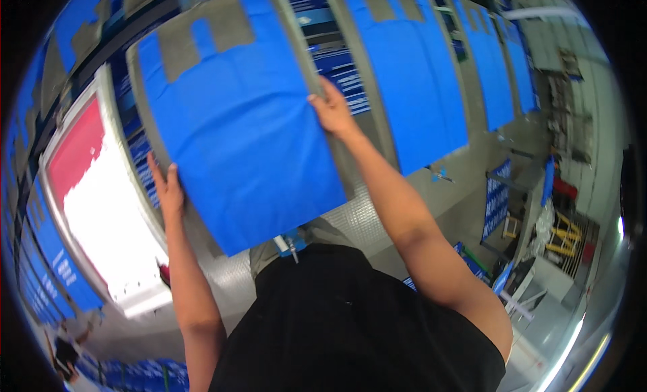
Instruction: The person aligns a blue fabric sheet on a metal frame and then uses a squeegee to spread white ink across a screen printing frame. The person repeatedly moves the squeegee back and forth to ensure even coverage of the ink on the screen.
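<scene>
In front of me a blue fabric piece with strap-like strips at its far end lies on a grey board. Creases run across the cloth toward my right hand. That hand is closed at the board's right edge, its thumb on the margin of the cloth; the grip is partly hidden. My left hand rests along the left edge, thumb and fingers stretched apart, with nothing visible between them. A small blue-and-white fitting sticks out below the board's near end.
To the left leans a white-rimmed frame with a red and white face. More blue-covered boards stand in a row to the right. A cart and yellow racks are farther right. Another person is at the lower left.
</scene>
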`<state>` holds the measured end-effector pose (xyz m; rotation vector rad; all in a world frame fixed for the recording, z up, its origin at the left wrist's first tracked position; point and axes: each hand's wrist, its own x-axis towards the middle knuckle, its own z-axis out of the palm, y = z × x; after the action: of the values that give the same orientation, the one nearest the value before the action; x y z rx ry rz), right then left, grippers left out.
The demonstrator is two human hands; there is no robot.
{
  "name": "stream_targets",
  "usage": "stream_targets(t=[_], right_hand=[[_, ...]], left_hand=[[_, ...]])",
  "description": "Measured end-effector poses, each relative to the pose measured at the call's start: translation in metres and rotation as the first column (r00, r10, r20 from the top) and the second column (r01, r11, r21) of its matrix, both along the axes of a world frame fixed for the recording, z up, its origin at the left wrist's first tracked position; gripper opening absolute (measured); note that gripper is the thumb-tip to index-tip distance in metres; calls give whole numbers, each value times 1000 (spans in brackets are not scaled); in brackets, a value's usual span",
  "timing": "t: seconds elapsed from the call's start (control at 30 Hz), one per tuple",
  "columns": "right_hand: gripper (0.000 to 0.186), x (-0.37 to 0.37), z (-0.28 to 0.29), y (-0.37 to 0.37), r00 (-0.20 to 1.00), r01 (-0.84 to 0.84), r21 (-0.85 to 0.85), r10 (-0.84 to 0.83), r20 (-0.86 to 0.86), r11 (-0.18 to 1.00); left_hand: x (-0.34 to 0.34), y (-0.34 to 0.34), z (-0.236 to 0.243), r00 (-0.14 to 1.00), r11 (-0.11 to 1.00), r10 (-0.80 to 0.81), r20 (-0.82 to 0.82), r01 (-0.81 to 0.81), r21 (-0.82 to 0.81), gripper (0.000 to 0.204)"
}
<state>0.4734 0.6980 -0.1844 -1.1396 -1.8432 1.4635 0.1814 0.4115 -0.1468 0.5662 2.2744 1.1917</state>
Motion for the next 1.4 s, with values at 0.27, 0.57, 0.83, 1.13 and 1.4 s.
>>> stream_targets(t=[0.27, 0.57, 0.83, 1.13, 1.4], right_hand=[[51, 15, 39, -10, 997, 81, -251, -75, 36, 965], [43, 182, 119, 3, 949, 240, 54, -246, 196, 969], [57, 311, 108, 163, 792, 310, 421, -476, 381, 852], [77, 359, 56, 287, 856, 187, 260, -287, 431, 947], [69, 354, 37, 312, 934, 239, -9, -227, 275, 971]], left_hand=[[-2, -3, -4, 993, 995, -57, -100, 65, 75, 62], [97, 37, 68, 920, 979, 66, -386, 15, 204, 53], [285, 207, 48, 957, 928, -286, -40, 287, 240, 73], [348, 320, 8, 997, 999, 33, 64, -35, 31, 94], [358, 332, -1, 968, 973, 38, 247, -93, 213, 72]])
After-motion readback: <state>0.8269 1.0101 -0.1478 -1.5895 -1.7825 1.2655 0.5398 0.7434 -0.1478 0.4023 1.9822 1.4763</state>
